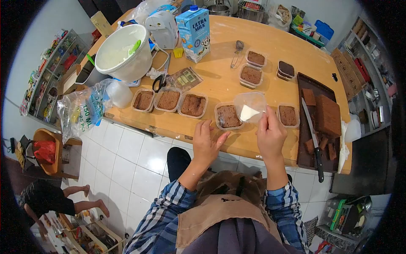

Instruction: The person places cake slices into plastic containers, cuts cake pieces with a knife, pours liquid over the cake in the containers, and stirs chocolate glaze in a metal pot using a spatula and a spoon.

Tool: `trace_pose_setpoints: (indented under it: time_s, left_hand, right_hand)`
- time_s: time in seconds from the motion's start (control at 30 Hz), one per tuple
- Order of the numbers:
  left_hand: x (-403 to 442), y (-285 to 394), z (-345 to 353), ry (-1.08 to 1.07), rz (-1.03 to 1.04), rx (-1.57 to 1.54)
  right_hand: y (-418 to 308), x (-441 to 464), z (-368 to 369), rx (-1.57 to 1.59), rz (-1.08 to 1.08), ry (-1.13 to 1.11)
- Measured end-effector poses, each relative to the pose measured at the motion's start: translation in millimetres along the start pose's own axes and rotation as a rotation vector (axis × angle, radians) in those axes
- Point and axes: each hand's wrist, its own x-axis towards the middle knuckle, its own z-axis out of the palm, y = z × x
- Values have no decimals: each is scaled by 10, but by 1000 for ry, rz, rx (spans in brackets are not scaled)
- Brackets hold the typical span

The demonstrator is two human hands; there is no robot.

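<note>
My right hand [271,134] pinches the right side of a clear square plastic container [256,100], with a white creamy patch [248,113] showing in it. My left hand [207,144] is open at the table's front edge, thumb apart from the fingers, with nothing in it. Just beyond my left fingers stands a tub of brown cake [229,116]. Left of it are three more cake tubs [193,105] in a row. Another cake tub [288,116] stands right of my right hand. Farther back are two cake tubs [251,74] and a darker one [286,69].
On the right, a dark tray [311,82] holds a cake block [328,115], cut pieces and a knife [312,131]. A white bowl [124,59], milk carton [194,34], scissors [160,81] and small strainer [237,53] stand or lie farther back. A person's legs [86,203] show at lower left.
</note>
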Motion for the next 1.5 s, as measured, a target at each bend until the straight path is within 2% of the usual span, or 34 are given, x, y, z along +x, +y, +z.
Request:
trace_pose_setpoints:
  time_s: [0.23, 0.33, 0.57, 0.83, 1.13, 1.23, 1.33, 1.5]
  left_hand:
    - [-4, -6, 8, 9, 6, -17]
    - [8, 7, 0, 14, 6, -25]
    - [4, -14, 0, 26, 59, 15]
    - [-10, -25, 10, 1, 14, 28]
    - [-22, -42, 15, 1, 9, 10]
    - [-15, -37, 12, 3, 18, 3]
    - [-17, -42, 16, 6, 10, -11]
    - [-5, -17, 11, 20, 25, -2]
  right_hand:
    - [-38, 35, 67, 3, -6, -11]
    - [-4, 80, 142, -3, -66, 84]
    - [19, 168, 184, -20, -35, 11]
    - [28, 205, 206, -13, -23, -11]
    - [85, 305, 353, -31, -83, 76]
    - [31, 360, 317, 375, 466, -103]
    - [182, 424, 313, 594, 720, -115]
    - [394, 463, 252, 580, 825, -162]
